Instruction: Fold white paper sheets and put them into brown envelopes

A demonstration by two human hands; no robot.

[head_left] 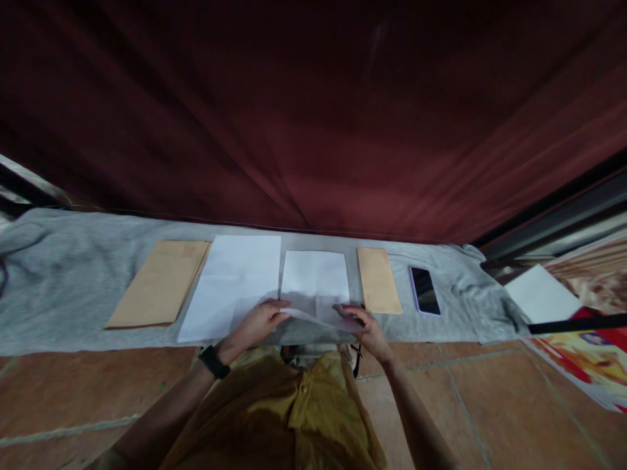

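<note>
Between my hands is a creased white sheet of paper (316, 274), its far part flat on the grey cloth and its near edge lifted. My left hand (264, 320) pinches the near left corner of this sheet. At the near right corner, my right hand (365, 329) grips it between thumb and fingers. Left of the sheet lies a larger stack of white paper (240, 274), with my left wrist over its near edge. A small brown envelope (379, 281) rests just right of the sheet, close to my right hand.
Larger brown envelopes (159, 284) lie at the left on the grey cloth (63, 281). A phone (425, 290) sits right of the small envelope. A dark red curtain (313, 130) hangs along the far edge. Tiled floor (416, 405) shows below the near edge.
</note>
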